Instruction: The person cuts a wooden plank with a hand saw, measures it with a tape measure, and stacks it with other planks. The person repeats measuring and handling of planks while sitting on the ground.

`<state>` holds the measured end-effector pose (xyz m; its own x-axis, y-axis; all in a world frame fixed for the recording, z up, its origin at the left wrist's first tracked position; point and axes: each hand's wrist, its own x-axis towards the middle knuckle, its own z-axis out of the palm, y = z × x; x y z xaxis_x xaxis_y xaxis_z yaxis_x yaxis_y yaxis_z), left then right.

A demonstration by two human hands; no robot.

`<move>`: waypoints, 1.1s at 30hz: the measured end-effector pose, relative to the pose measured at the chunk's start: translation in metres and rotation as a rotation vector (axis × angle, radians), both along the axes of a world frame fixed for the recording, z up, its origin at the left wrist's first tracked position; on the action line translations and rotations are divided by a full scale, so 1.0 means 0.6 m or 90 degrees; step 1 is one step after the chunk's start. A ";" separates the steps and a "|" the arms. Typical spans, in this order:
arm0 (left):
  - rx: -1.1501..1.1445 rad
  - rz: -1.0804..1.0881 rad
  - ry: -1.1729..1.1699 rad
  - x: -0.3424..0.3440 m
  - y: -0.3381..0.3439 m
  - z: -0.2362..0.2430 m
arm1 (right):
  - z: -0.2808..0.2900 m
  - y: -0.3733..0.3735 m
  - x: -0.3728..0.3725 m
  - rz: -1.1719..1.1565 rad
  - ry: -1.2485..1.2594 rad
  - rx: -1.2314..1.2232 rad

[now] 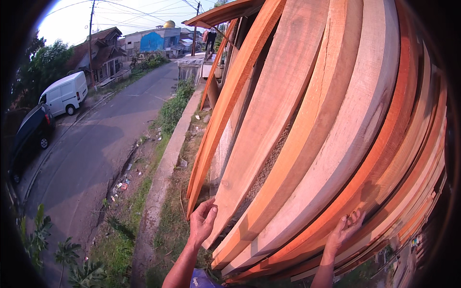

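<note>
A row of long sawn planks leans upright in front of me, their lower ends near the ground. My left hand is at the lower left edge of a wide pale-brown plank, its fingers loosely bent and the thumb apart. Whether the fingertips touch that edge I cannot tell. Just left of it stands a narrow orange plank. My right hand is raised in front of the reddish planks on the right, palm turned up and fingers spread, with nothing in it. Between the hands stand a yellowish plank and a thick pinkish one.
More planks stand close together on the right. A low concrete kerb runs along my left, with grass and litter beside it. Beyond lies a paved road with a white van and a dark vehicle parked.
</note>
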<state>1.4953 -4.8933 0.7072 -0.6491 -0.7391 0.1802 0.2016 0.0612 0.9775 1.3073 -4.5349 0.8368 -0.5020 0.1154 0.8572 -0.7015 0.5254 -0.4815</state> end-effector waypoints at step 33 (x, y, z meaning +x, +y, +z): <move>-0.179 -0.106 0.078 -0.332 -0.290 0.228 | 0.377 -0.412 0.036 -0.067 0.309 0.910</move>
<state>1.2961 -5.0675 0.8438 -0.7173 -0.5360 0.4452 0.3456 0.2811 0.8953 1.3290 -4.7819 1.0632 -0.1887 -0.9169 0.3516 -0.5680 0.3940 0.7226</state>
